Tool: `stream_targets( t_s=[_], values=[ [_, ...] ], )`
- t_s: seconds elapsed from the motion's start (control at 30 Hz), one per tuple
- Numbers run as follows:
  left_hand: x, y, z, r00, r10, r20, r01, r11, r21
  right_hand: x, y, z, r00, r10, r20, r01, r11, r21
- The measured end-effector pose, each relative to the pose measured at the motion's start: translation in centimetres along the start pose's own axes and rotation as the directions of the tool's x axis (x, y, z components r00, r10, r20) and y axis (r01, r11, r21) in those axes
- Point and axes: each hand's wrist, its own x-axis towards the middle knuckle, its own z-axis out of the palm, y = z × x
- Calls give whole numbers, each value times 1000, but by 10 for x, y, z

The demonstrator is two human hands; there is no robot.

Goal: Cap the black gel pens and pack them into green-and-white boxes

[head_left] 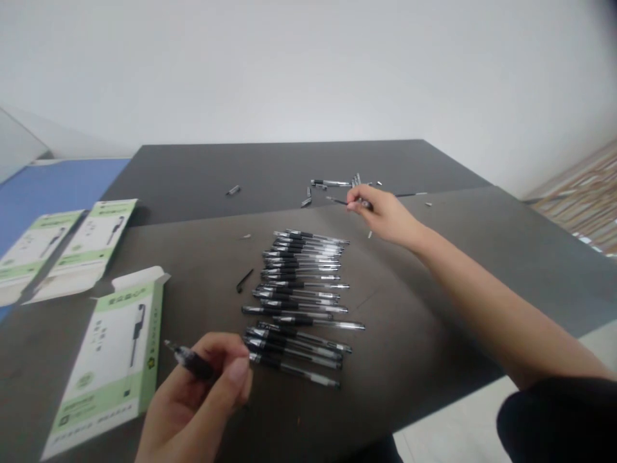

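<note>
My left hand (202,392) is near the table's front edge, fingers closed round a black pen part (190,360) with its tip pointing up and left. My right hand (380,212) reaches far across the dark table (434,308) and pinches a thin pen refill (337,200) beside a scatter of small pen parts (332,184). Between the hands lies a row of several black and clear gel pens (301,296), side by side. A loose black pen clip (243,280) lies left of the row.
An open green and white pen box (116,360) lies at the front left. Two flattened boxes (72,247) lie further back left, by a blue surface (48,186). A small part (233,190) lies alone at the back. The table's right edge drops to pale floor.
</note>
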Motion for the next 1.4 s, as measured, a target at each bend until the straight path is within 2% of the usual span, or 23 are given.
stream_targets(
  t_s=[0.07,0.13,0.23,0.3,0.4,0.47,0.53,0.57,0.63,0.73,0.93,1.17,1.4],
  values=[
    [2,3,5,993,117,10,-117,993,-12,-15,-46,-2,999,27,-39,-14,952,306],
    [3,6,11,975,215,46,-213,975,-59,-35,-96,2,996,30,89,-74,831,552],
    [2,5,20,958,277,77,-267,956,-124,-65,-152,17,958,-14,287,-199,687,698],
    [0,4,24,959,276,61,-266,954,-138,-77,-169,24,939,-52,339,-227,647,728],
    [-2,10,24,945,325,-41,-327,927,-183,-83,-172,25,926,-47,375,-229,721,654],
    [-3,20,21,907,386,-167,-417,878,-237,-83,-167,20,907,2,421,-263,783,564],
    [-4,33,15,869,412,-275,-482,832,-276,-84,-162,16,883,34,467,-304,801,516],
    [-6,39,12,863,408,-298,-489,822,-291,-85,-161,15,876,33,480,-311,799,514],
    [-11,46,9,878,382,-289,-462,833,-303,-89,-162,17,862,10,507,-311,800,513],
    [-17,45,10,895,387,-221,-437,860,-264,-96,-166,22,844,-28,536,-288,819,497],
    [-19,36,15,885,433,-173,-461,866,-194,-102,-175,22,863,-65,502,-214,852,479],
    [-22,37,16,877,450,-168,-476,860,-185,-103,-182,18,858,-68,508,-190,879,438],
    [-25,39,15,905,392,-165,-418,892,-170,-104,-184,17,846,-75,528,-185,888,422]
  ],
)
